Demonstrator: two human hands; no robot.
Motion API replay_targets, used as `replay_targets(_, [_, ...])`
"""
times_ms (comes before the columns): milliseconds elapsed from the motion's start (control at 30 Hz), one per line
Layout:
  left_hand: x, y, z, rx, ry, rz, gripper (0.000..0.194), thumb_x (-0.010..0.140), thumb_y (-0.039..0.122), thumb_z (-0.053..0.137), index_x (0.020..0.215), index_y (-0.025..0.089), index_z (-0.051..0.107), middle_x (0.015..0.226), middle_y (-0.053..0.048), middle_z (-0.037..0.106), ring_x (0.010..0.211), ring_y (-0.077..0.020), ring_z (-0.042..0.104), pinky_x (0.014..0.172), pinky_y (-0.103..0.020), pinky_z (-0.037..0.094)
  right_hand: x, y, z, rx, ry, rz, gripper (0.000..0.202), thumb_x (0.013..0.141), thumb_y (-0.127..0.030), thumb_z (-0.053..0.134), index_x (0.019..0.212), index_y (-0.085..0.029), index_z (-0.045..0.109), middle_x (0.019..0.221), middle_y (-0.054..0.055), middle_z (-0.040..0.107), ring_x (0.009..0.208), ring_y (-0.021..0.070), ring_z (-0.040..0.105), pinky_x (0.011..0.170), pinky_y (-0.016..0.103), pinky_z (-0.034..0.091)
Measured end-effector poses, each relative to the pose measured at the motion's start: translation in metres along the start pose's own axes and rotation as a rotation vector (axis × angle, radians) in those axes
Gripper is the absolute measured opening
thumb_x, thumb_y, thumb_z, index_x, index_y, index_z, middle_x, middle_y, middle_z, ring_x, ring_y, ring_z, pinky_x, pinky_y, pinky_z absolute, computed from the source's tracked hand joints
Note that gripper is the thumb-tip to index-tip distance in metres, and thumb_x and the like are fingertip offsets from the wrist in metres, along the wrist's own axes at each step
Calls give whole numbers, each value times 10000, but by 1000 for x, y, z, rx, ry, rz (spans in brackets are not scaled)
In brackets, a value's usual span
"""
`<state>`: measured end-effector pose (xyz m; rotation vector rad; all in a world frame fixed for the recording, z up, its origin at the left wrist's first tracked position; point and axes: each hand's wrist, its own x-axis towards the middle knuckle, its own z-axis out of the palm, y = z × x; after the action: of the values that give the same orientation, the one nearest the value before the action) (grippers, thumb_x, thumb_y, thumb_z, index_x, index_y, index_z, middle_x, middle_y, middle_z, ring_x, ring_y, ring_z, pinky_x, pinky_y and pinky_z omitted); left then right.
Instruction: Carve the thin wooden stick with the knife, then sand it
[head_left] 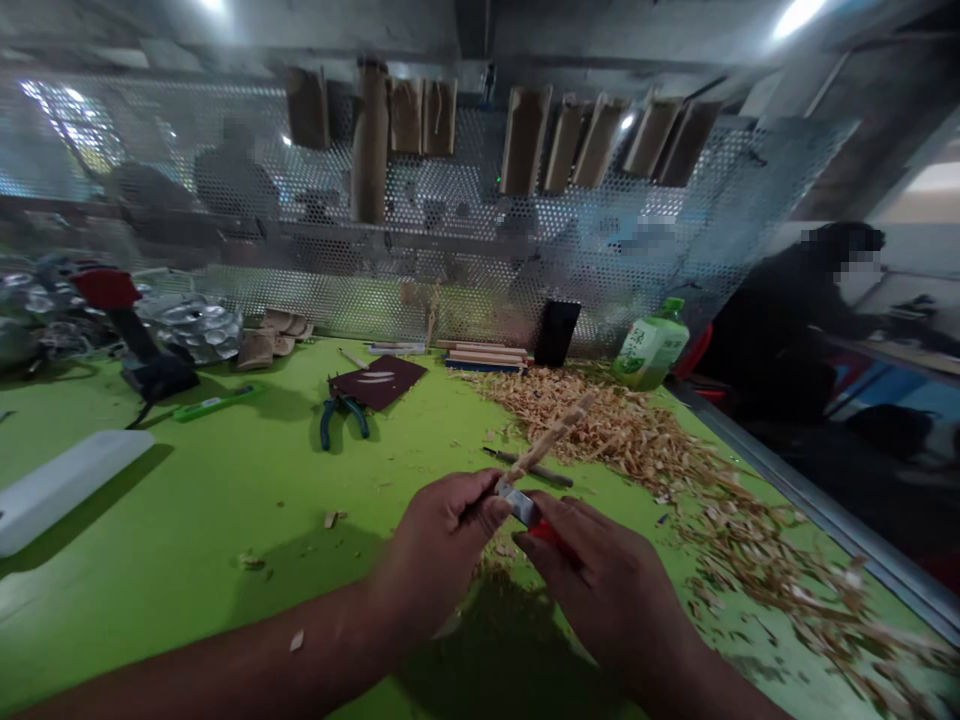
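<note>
Near the middle of the head view, my left hand [450, 540] is closed around the lower end of a thin, carved wooden stick [555, 437], which slants up to the right. My right hand [607, 570] grips the red handle of a knife [520, 503]. The knife's short metal blade lies against the stick beside my left thumb. Just beyond the hands, a slim carving tool [536, 468] rests on the green table [322, 540]. A small wood chip [297, 640] sticks to my left forearm.
Wood shavings [622, 425] spread across the right side. Pliers [343, 415], a dark sheet [382, 382], a green bottle [652, 345], a black phone [557, 333] and a white block [71, 485] surround the work area. A person [795, 310] sits at right.
</note>
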<state>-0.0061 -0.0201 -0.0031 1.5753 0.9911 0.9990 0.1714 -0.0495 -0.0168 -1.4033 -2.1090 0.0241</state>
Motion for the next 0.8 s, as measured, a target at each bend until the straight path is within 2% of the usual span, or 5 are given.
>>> replay_targets(133, [1,-2,1,-44,8,0,249,885,355,548,954,166,697,851,-22,672,820,-173,583,728,-253,447,1,1,1,-35,25,-15,309,919,-343,468,1123,-185,639,846,71,697,668,183,646,576,276,492])
replay_targets(233, [1,-3,0,-10,-12,33,284,905,370,519,1036,179,683,962,-42,678,904,-187,588,799,-275,447,2,2,2,9,-18,-11,288,920,-342,470,1099,-202,647,855,63,700,666,174,637,598,278,495])
replay_targets(567, [0,-2,-1,99,-35,66,334,931,382,461,1088,164,658,965,-68,643,889,-197,570,789,-297,447,4,0,1,59,-84,28,265,922,-352,474,1039,-202,657,820,55,687,649,162,611,605,286,487])
replay_targets(667, [0,-2,-1,100,-35,55,324,932,374,456,1064,161,662,942,-70,638,873,-198,574,779,-302,452,3,0,1,51,-72,25,258,920,-339,478,1042,-203,660,806,54,686,638,161,608,600,285,488])
replay_targets(800, [0,0,-1,70,-38,43,294,923,337,478,1065,166,671,1026,-78,656,917,-199,582,826,-304,453,3,1,2,47,-54,16,240,914,-335,488,1019,-210,663,806,52,687,643,160,614,592,273,488])
